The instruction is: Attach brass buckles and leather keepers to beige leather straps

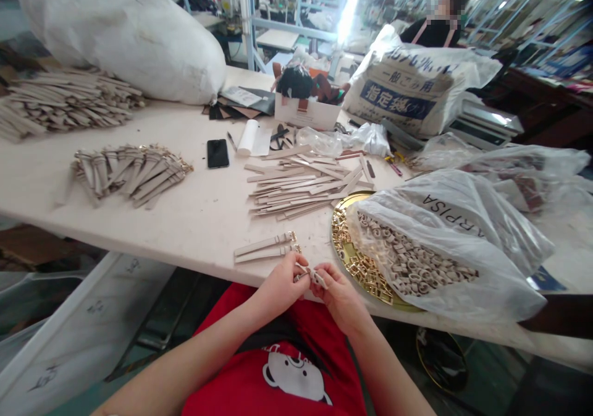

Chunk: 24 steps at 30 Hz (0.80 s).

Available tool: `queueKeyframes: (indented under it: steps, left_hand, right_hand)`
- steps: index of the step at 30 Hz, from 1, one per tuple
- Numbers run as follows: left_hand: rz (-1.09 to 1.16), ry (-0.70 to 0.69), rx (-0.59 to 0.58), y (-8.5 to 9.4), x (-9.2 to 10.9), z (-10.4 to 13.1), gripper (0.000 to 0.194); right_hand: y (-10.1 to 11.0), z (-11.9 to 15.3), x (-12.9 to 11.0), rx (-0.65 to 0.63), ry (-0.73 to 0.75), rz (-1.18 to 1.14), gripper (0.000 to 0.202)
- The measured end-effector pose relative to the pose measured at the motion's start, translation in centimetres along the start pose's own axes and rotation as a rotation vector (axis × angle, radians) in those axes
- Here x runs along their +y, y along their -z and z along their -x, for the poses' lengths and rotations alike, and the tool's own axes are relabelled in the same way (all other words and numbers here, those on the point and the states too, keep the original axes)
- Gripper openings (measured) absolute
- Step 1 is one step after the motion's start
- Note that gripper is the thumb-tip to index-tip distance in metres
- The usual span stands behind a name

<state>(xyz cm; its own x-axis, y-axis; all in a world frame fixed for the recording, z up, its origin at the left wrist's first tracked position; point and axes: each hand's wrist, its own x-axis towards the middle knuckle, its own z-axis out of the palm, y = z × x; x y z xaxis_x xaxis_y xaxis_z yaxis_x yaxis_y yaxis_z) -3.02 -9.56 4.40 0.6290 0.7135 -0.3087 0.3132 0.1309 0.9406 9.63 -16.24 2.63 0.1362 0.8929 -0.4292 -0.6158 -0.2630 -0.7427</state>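
Note:
My left hand [288, 280] and my right hand [337, 292] meet at the table's front edge, fingers pinched on a small beige strap piece [319, 278] between them. A bit of metal shows at the left fingertips. Just beyond my left hand lie two beige straps [260, 250] with gold buckles at their right ends. To the right, a round gold tray [340, 203] holds many gold buckles [365, 275]. An open plastic bag [463, 230] of small beige loops [417, 258] overlaps the tray. Loose beige strips [301, 184] are piled in the middle of the table.
Buckled straps [130, 172] and a larger strip pile [69, 101] lie at left, near a big white sack [134, 39]. A phone [217, 154], paper roll [249, 138], white box [306, 112] and printed sack [403, 88] stand farther back. A person [430, 33] is behind.

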Motion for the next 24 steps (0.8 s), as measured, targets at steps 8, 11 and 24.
queueKeyframes:
  steps: [8, 11, 24]
  left_hand:
    - [-0.346, -0.010, 0.062, 0.9, -0.5, 0.0, 0.026]
    - [-0.312, -0.024, 0.004, 1.1, -0.6, 0.2, 0.025]
    - [-0.344, -0.081, -0.150, 1.6, 0.7, 0.6, 0.026]
  right_hand:
    - [0.7, -0.1, -0.1, -0.146, -0.258, -0.021, 0.025]
    - [0.9, -0.4, 0.0, -0.101, -0.158, -0.042, 0.027]
    - [0.8, -0.7, 1.2, -0.072, -0.119, 0.077, 0.025]
